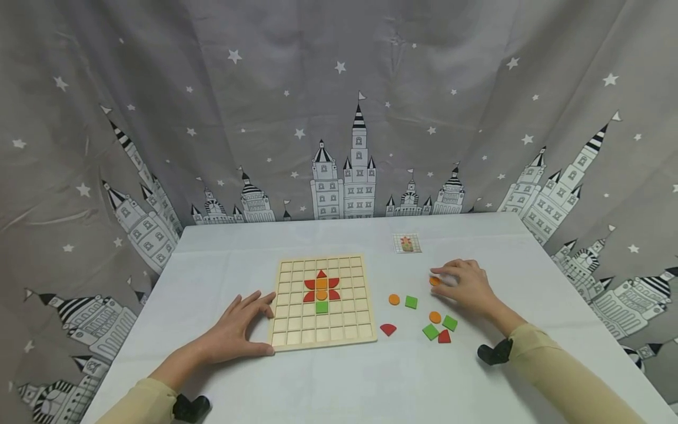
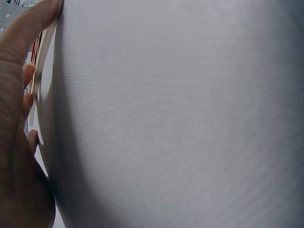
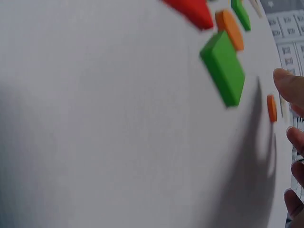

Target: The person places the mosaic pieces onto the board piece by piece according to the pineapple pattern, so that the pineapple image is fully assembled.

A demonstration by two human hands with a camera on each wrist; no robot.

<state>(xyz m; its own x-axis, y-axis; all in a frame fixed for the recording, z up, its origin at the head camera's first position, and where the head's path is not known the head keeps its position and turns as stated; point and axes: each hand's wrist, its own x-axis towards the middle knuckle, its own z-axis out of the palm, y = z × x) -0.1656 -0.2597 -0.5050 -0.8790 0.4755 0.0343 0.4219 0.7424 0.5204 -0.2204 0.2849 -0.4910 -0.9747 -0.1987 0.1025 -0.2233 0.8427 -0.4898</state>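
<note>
A wooden grid board (image 1: pixel 293 324) lies on the table, with red pieces around an orange square (image 1: pixel 321 284), an orange disc (image 1: pixel 322 295) and a green square (image 1: pixel 321 307). My left hand (image 1: pixel 238 330) rests at the board's left edge, thumb and fingers spread along it; the left wrist view shows the thumb (image 2: pixel 33 26) against the rim. Over an orange disc (image 1: pixel 434 281) to the right hovers my right hand (image 1: pixel 467 288). Its thumb and fingers stand around that disc, which lies flat on the table; in the right wrist view the thumb (image 3: pixel 289 88) looks apart from it.
Between board and right hand lie loose pieces: orange discs (image 1: pixel 394 299), green squares (image 1: pixel 431 332), a red quarter circle (image 1: pixel 388 329) and another red piece (image 1: pixel 444 336). A small picture card (image 1: pixel 406 243) lies near the back edge. Behind hangs a grey curtain (image 1: pixel 339 35) with castles.
</note>
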